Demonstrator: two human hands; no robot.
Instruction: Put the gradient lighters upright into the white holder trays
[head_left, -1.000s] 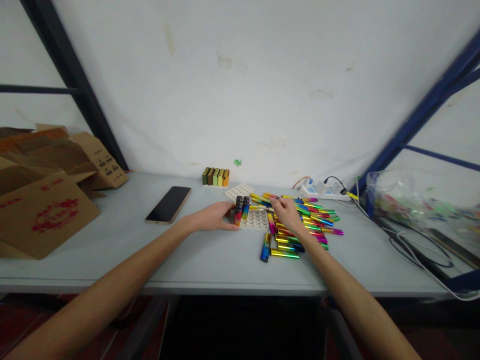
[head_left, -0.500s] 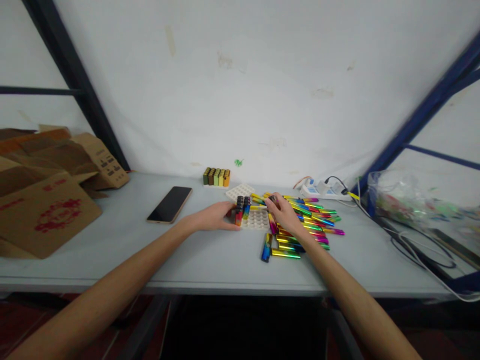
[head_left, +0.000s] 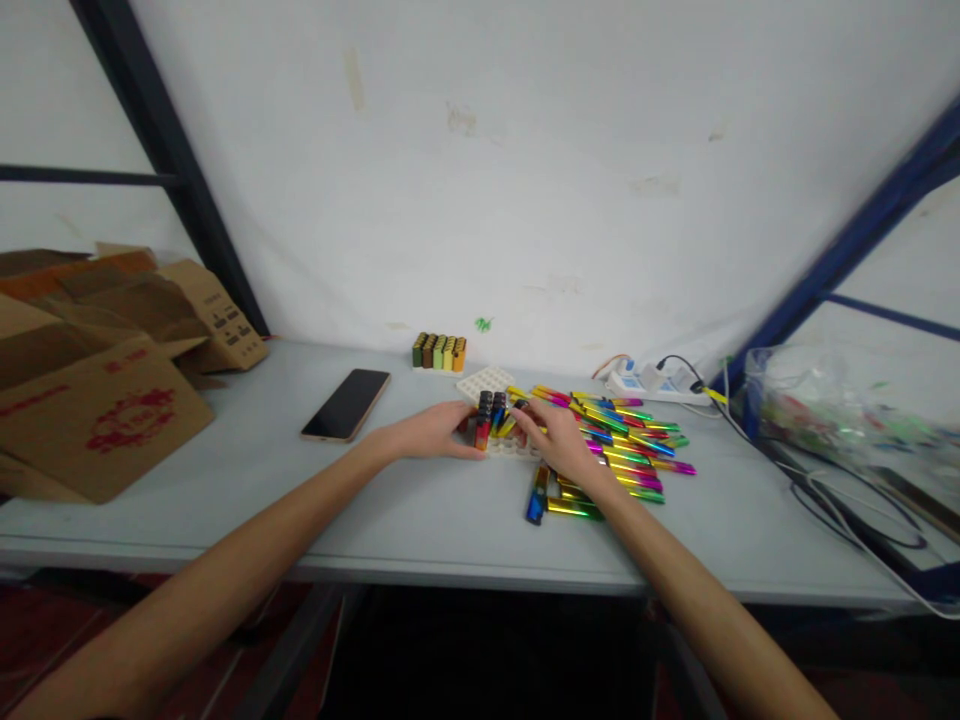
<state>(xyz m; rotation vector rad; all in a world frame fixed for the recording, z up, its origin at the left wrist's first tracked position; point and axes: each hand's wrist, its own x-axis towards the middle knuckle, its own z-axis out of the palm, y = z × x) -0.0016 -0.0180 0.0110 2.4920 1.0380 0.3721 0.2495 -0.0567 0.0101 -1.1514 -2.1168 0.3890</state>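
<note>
A white tray (head_left: 501, 446) with round sockets lies mid-table, and a few rainbow-coloured lighters (head_left: 487, 418) stand upright in its left end. My left hand (head_left: 426, 436) rests against the tray's left side, fingers curled at it. My right hand (head_left: 551, 438) is over the tray's right part and pinches a lighter (head_left: 514, 414) whose dark cap leans toward the standing ones. A heap of shiny lighters (head_left: 622, 440) lies to the right of that hand. Two more lie nearer me (head_left: 535, 494).
A dark phone (head_left: 346, 404) lies left of the tray. Cardboard boxes (head_left: 97, 360) fill the far left. A row of green and orange lighters (head_left: 439, 352) and a spare tray (head_left: 486, 381) sit by the wall. A power strip (head_left: 651, 382), cables (head_left: 847, 500) and a plastic bag (head_left: 840, 410) lie at the right.
My right hand has lifted a lighter out of the heap and carried it left to the tray, close to the upright ones. My left hand stays at the tray.
</note>
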